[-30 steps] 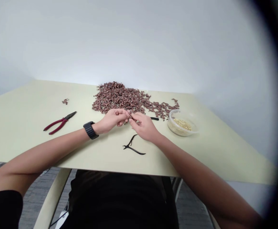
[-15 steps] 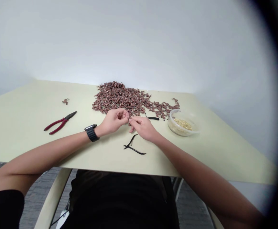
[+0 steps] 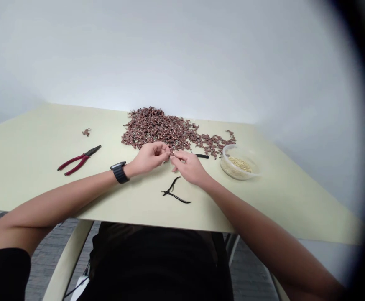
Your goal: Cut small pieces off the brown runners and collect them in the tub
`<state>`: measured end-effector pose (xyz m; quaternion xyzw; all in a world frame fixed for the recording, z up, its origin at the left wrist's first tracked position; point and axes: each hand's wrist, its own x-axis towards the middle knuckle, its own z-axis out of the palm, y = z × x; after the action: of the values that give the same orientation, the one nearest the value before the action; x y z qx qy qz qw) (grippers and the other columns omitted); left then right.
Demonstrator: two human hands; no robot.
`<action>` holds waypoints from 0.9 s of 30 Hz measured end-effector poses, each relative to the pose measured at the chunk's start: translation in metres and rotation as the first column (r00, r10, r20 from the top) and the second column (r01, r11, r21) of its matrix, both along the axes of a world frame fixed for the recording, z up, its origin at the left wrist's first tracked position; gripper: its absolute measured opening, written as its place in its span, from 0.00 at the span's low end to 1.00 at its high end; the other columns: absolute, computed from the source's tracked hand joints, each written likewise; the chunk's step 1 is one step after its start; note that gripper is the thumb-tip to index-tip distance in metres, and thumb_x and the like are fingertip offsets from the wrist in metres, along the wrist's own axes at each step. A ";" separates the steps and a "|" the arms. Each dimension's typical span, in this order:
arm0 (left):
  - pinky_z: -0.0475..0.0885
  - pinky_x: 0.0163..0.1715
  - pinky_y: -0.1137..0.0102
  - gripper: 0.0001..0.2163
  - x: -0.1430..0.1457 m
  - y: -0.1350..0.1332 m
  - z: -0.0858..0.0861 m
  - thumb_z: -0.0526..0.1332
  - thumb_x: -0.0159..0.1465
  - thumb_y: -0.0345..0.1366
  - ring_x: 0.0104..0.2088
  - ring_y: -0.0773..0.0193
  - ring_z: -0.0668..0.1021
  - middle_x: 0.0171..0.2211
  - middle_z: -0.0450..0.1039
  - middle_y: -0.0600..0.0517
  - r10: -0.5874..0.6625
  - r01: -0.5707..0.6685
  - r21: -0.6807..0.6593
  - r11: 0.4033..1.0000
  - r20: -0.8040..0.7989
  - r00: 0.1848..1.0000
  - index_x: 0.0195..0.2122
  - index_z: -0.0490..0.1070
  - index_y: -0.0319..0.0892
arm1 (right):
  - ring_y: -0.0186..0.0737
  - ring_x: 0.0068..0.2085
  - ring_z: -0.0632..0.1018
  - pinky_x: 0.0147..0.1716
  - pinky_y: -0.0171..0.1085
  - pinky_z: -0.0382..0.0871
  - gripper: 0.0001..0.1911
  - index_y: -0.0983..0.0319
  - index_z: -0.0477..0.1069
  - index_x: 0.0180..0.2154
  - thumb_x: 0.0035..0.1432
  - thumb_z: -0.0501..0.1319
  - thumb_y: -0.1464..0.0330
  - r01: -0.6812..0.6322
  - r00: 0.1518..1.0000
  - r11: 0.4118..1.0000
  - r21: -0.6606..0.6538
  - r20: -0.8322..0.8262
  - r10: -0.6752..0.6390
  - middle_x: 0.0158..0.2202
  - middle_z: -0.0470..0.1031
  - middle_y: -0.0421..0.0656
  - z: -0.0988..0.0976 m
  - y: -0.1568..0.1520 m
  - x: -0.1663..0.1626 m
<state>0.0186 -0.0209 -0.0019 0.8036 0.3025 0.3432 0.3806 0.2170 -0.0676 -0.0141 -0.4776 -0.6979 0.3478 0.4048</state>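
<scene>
My left hand [image 3: 151, 157] and my right hand [image 3: 188, 166] meet at the fingertips just in front of a heap of small reddish-brown pieces [image 3: 157, 127]. Both are closed in a pinch. Between them shows a bit of a small reddish-brown piece [image 3: 171, 153], mostly hidden by the fingers. A black-handled tool [image 3: 202, 156] lies beside my right hand, its other end out of sight behind the fingers. Below the hands, a pair of black nippers [image 3: 172, 192] rests on the table with its handles spread.
Red-handled pliers [image 3: 79, 160] lie to the left, with a few brown pieces [image 3: 86, 132] behind them. On the right stands a clear round tub [image 3: 228, 170] holding small gold-coloured bits [image 3: 240, 163]. A wall [image 3: 182, 58] rises behind the table [image 3: 132, 209].
My hands keep their pinch in nearly the same spot, the fingertips shifting only slightly. The tools, heap and tub have not moved.
</scene>
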 end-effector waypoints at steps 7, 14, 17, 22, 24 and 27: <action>0.48 0.15 0.79 0.06 0.001 0.007 0.005 0.66 0.63 0.35 0.21 0.77 0.58 0.29 0.67 0.51 -0.025 0.288 -0.723 0.629 0.351 0.936 0.34 0.73 0.36 | 0.35 0.31 0.68 0.34 0.37 0.61 0.12 0.61 0.69 0.31 0.67 0.56 0.64 -0.025 0.959 0.935 0.353 0.273 -0.078 0.31 0.65 0.40 0.002 -0.002 0.002; 0.45 0.15 0.78 0.05 0.003 0.004 0.004 0.66 0.62 0.33 0.21 0.77 0.55 0.29 0.66 0.52 -0.001 0.283 -0.705 0.650 0.372 0.928 0.33 0.73 0.37 | 0.37 0.32 0.70 0.33 0.37 0.63 0.14 0.61 0.70 0.30 0.68 0.55 0.64 -0.029 0.969 0.960 0.278 0.242 -0.041 0.31 0.67 0.42 -0.001 -0.002 0.001; 0.46 0.16 0.77 0.07 0.004 0.003 0.000 0.66 0.61 0.35 0.20 0.77 0.56 0.29 0.68 0.52 0.000 0.219 -0.638 0.738 0.324 0.946 0.30 0.72 0.37 | 0.38 0.34 0.72 0.34 0.37 0.67 0.13 0.60 0.73 0.31 0.67 0.57 0.63 -0.017 0.981 0.977 0.212 0.194 -0.025 0.33 0.69 0.43 -0.001 -0.002 -0.001; 0.54 0.19 0.76 0.08 0.004 -0.002 -0.001 0.66 0.62 0.37 0.21 0.76 0.62 0.27 0.69 0.52 -0.003 0.130 -0.458 0.880 0.269 0.963 0.32 0.72 0.37 | 0.38 0.33 0.75 0.34 0.36 0.72 0.13 0.61 0.73 0.31 0.65 0.58 0.61 -0.022 0.998 0.996 0.086 0.063 0.017 0.33 0.71 0.43 0.001 -0.005 -0.004; 0.56 0.21 0.76 0.07 0.003 -0.006 0.000 0.65 0.63 0.37 0.21 0.75 0.63 0.28 0.70 0.53 0.002 0.077 -0.351 0.933 0.219 0.976 0.34 0.72 0.38 | 0.36 0.31 0.76 0.32 0.35 0.72 0.14 0.61 0.70 0.29 0.65 0.57 0.61 -0.040 0.999 0.999 0.008 -0.004 0.040 0.32 0.70 0.42 0.002 -0.005 -0.005; 0.61 0.25 0.75 0.06 0.003 -0.010 0.003 0.63 0.63 0.36 0.24 0.72 0.67 0.27 0.69 0.53 0.028 -0.013 -0.111 0.994 0.134 0.991 0.34 0.72 0.38 | 0.35 0.28 0.78 0.28 0.34 0.71 0.16 0.61 0.67 0.27 0.64 0.57 0.59 -0.068 0.993 0.992 -0.107 -0.105 0.057 0.29 0.67 0.40 0.004 -0.005 -0.006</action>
<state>0.0213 -0.0313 0.0009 0.7532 0.3024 0.3838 0.4404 0.2110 -0.0729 -0.0096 -0.4586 -0.6707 0.4223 0.4019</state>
